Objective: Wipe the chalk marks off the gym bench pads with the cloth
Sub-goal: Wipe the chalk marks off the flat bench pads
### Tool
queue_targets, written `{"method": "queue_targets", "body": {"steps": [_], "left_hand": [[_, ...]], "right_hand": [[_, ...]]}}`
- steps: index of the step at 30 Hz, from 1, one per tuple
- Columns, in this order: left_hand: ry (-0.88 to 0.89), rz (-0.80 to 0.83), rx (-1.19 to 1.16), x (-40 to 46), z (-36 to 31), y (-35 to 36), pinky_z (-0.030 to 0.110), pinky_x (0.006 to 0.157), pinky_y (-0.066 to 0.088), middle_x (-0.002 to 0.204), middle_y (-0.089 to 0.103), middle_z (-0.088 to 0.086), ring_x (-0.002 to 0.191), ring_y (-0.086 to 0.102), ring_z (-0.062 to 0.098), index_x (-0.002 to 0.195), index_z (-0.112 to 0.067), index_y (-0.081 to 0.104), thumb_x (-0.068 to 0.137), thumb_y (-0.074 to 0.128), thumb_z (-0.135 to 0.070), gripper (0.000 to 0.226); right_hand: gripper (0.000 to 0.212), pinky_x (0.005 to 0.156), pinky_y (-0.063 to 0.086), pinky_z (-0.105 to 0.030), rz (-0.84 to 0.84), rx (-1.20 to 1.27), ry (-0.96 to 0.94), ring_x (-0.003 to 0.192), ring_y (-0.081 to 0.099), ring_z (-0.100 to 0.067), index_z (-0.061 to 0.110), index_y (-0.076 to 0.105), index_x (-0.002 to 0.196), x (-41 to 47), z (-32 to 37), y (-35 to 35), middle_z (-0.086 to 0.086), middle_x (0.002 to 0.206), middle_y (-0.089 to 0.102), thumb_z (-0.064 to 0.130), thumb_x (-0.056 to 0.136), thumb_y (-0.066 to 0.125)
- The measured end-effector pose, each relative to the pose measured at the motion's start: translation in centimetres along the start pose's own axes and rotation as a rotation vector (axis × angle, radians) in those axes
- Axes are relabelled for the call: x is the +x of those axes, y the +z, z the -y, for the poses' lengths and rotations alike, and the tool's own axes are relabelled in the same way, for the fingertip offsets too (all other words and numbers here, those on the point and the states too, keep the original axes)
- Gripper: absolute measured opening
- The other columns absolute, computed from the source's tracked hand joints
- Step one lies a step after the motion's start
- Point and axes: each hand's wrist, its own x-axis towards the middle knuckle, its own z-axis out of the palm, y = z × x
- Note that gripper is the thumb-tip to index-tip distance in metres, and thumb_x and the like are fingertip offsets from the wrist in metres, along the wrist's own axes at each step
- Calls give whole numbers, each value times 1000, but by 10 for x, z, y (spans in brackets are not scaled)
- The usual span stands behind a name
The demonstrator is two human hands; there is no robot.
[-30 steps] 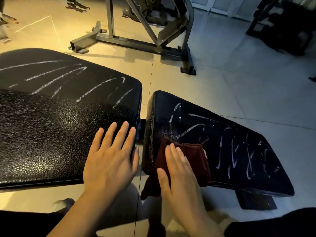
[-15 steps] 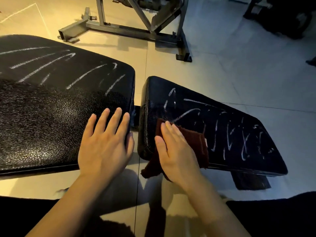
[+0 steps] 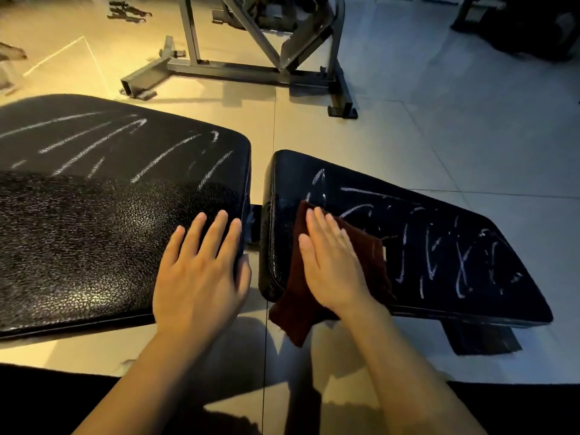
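Observation:
Two black textured bench pads lie side by side with a narrow gap between them. The left pad [image 3: 94,215] carries long white chalk streaks across its far half. White chalk scribbles cover most of the right pad [image 3: 439,246]. A dark red cloth [image 3: 370,255] lies on the right pad's near left corner and hangs over its front edge. My right hand [image 3: 332,262] presses flat on the cloth, fingers straight. On the left pad's near right corner rests my left hand [image 3: 201,268], flat and spread, with its thumb over the pad's edge.
A grey metal machine frame [image 3: 238,70] stands on the tiled floor behind the pads. Dark equipment [image 3: 533,26] sits at the far right. A black bench foot [image 3: 483,337] shows under the right pad. Small dark objects [image 3: 125,12] lie on the floor at the far left.
My right hand has slid the cloth a little farther up the right pad, toward the chalk marks. My left hand stays planted on the left pad. The camera has shifted slightly.

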Motion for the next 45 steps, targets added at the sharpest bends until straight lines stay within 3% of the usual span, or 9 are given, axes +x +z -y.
{"method": "queue_targets", "body": {"steps": [3,8,15,21,28,35,40,45], "left_hand": [[11,8,-10,-1,1,1,47,110,28,142,51,11,134,43,33,137,-13,54,91,34,-41,57],[-14,-9,-5,1,-1,2,46,110,28,141,52,10,135,43,32,136,-14,54,90,36,-41,57],[-11,-24,0,-1,-2,5,46,110,29,142,51,10,135,43,32,136,-13,55,90,41,-39,54],[-19,-51,-8,-1,-3,6,47,109,31,141,51,11,134,44,32,136,-13,55,90,43,-38,53],[-10,-36,3,-2,-2,5,46,110,29,143,50,11,136,42,32,137,-13,53,91,43,-39,54],[-18,-81,-27,-2,-2,7,48,109,31,140,53,12,133,45,33,134,-12,56,89,41,-38,55],[0,-71,-20,-1,-2,6,47,109,30,141,52,12,133,44,33,135,-11,55,89,43,-37,55],[-13,-97,-45,-2,-2,7,48,108,30,140,53,13,132,46,35,134,-11,57,88,44,-36,54]], "right_hand": [[54,121,-7,-29,-9,20,53,147,-11,-4,26,0,154,-5,3,-1,10,162,-3,42,105,16],[60,115,-17,-21,-9,-12,-5,139,-27,6,35,-16,147,-64,6,12,20,155,-19,59,96,5],[58,122,-1,-33,9,-72,-26,150,-2,-15,18,7,156,19,14,-6,1,164,3,42,105,21],[59,114,-12,-18,-61,-36,-191,145,-12,4,31,4,153,-51,5,11,17,159,-2,52,98,11],[56,118,-8,-27,-13,0,-96,148,-6,-5,25,5,155,26,10,-2,8,163,0,44,105,20],[59,110,-22,-17,-36,-6,8,137,-28,10,39,-18,143,-57,6,14,24,153,-21,60,91,0],[60,122,-3,-33,-61,-8,227,148,-10,-9,25,-3,154,13,-15,-3,7,163,-6,50,103,15],[60,117,-13,-25,-57,36,172,145,-18,-3,29,-9,152,-27,8,10,13,160,-14,51,101,14]]}}
